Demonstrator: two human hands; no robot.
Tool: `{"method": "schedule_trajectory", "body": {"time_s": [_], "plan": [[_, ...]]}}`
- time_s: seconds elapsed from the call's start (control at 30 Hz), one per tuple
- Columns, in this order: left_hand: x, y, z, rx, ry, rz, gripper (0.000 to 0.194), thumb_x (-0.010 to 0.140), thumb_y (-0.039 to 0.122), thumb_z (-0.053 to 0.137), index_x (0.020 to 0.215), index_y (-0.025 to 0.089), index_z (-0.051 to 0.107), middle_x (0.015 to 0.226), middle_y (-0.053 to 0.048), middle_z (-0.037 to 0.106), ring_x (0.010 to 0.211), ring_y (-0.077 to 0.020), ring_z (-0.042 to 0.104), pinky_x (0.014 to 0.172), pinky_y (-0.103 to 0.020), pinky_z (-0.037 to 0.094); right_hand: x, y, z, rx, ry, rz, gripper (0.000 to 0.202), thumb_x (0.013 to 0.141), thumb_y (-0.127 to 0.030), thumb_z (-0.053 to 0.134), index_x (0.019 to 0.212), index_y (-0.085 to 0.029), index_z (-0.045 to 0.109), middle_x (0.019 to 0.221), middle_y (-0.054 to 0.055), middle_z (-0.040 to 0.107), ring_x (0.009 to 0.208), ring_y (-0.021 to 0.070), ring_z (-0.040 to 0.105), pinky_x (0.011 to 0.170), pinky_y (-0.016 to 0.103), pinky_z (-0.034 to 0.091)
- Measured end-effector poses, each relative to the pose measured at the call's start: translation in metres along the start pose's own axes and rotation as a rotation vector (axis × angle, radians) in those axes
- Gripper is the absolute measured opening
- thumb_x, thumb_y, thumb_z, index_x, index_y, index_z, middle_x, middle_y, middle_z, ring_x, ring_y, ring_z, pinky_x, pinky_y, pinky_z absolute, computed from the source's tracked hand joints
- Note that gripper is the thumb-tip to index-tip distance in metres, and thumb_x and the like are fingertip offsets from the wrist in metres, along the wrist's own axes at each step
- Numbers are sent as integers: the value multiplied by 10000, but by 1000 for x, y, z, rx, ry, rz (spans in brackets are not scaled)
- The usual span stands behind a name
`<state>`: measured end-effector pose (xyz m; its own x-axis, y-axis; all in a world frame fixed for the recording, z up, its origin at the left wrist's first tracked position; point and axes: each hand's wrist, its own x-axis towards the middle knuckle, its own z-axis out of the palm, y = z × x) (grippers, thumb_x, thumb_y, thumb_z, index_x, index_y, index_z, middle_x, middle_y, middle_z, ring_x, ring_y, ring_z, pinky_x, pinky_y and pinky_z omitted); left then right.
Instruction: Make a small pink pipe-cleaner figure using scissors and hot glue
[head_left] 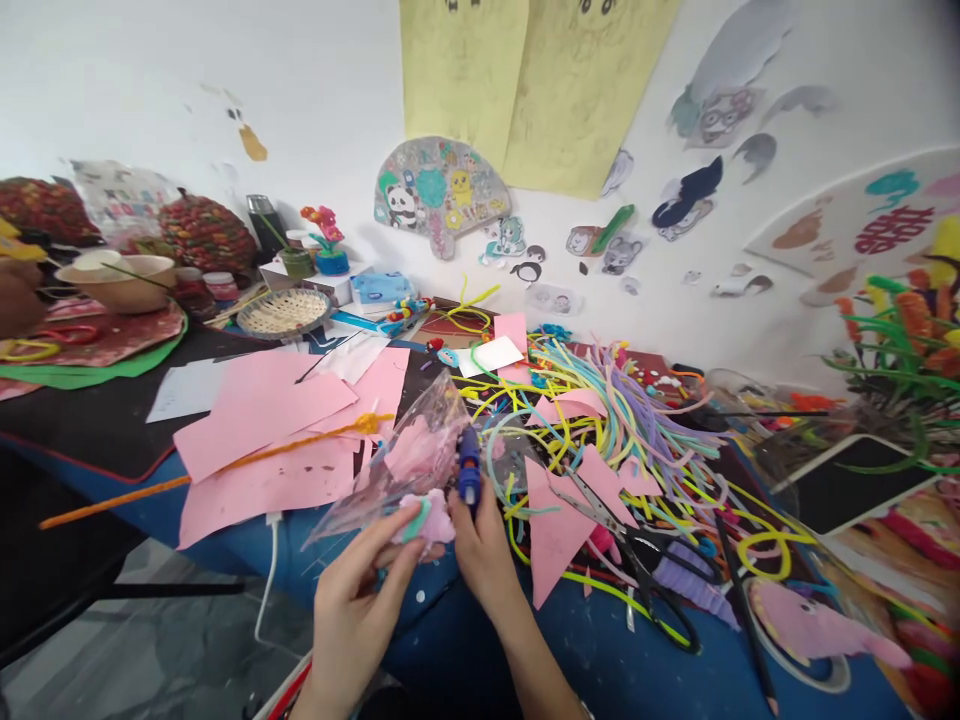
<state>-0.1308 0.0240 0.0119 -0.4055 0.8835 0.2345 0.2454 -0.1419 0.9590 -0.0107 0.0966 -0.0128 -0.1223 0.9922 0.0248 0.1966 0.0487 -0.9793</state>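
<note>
- The left hand (364,598) has thumb and fingers clamped on a soft lilac piece (438,522) with a teal patch.
- The right hand (482,552) is closed around a blue tool (469,468), held upright at one o'clock from the lilac piece; its exact kind is hard to tell.
- The lilac piece lies between the two hands, above the near edge of the blue table (559,650).
- A clear plastic bag (442,415) with something pink inside spreads from eleven to twelve o'clock of the lilac piece.
- Pink sheets (262,405) overlap at ten o'clock from the hands, an orange fuzzy stem (217,470) lying across them.
- A white cable (271,580) hangs over the table edge at nine o'clock.
- A tangle of coloured fuzzy stems (622,385) fills two o'clock, partly around cut pink pieces (559,530).
- Black-handled scissors (637,545) lie open at three o'clock, with a dark pencil (754,640) beyond them.
- At four o'clock, farther out, sits a pink fuzzy figure (806,618).
- A decorated fan shape (442,190) is on the wall at twelve o'clock.
</note>
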Motion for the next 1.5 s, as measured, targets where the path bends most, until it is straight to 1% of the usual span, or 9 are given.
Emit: {"method": "schedule_trajectory", "body": {"time_s": [0.07,0.17,0.3,0.47,0.57,0.67,0.83,1.13,1.5], "plan": [[7,3,-1,8,15,-26,367,807,352,686,1126,169,677,986,-78,770,731,-201,746,705,-260,598,1,-4,1,-61,-41,-13,402,909,-328,433,1268,-154,388,1197,150,609,1107,253,599,913,380,478],[24,3,-2,44,202,-126,460,806,415,672,1192,166,647,993,-73,765,790,-206,733,662,-236,589,0,-9,1,-96,-108,-41,366,922,-293,419,1262,-164,387,1205,143,612,1114,245,603,913,366,473],[50,-12,-5,44,272,-120,479,814,448,648,1200,165,643,1135,-96,719,954,-229,698,792,-279,575,-6,-12,-5,-68,-168,-29,380,932,-300,433,1280,-161,376,1179,141,622,1054,248,620,917,381,457],[59,-30,-6,40,195,-92,456,811,442,653,1179,173,647,1136,-93,715,954,-230,699,841,-328,572,-19,-12,-12,250,-148,15,403,953,-434,428,1272,-189,408,947,65,672,839,189,632,828,330,481],[49,-28,-4,78,163,-27,405,808,402,672,1150,186,657,1056,-77,742,880,-218,720,813,-322,586,-26,-10,-17,566,-16,-39,347,953,-509,399,1097,-221,527,822,18,644,660,136,581,672,274,481],[39,-19,0,91,105,54,334,816,344,679,1114,194,661,1035,-69,746,845,-214,733,782,-303,602,-32,-3,-23,785,-10,-90,445,908,-617,407,900,-215,597,742,-1,618,492,84,479,517,230,435],[26,-5,5,109,-50,234,241,823,214,676,1061,239,650,992,-11,735,804,-156,736,778,-221,600,-44,14,-34,796,-54,-152,513,837,-683,465,824,-209,661,641,2,628,412,63,416,433,197,396],[20,6,-2,90,-194,434,358,842,71,624,1139,266,582,1061,21,710,907,-96,703,841,-134,554,-49,14,-44,746,-135,-247,508,839,-673,472,864,-242,738,607,37,681,381,69,414,389,186,375],[20,13,-7,170,-205,503,308,836,85,631,1097,246,599,1019,0,731,935,-130,703,845,-185,566,-54,31,-49,612,-176,-192,610,805,-729,457,719,-181,712,576,58,652,398,99,461,372,208,351]]}}
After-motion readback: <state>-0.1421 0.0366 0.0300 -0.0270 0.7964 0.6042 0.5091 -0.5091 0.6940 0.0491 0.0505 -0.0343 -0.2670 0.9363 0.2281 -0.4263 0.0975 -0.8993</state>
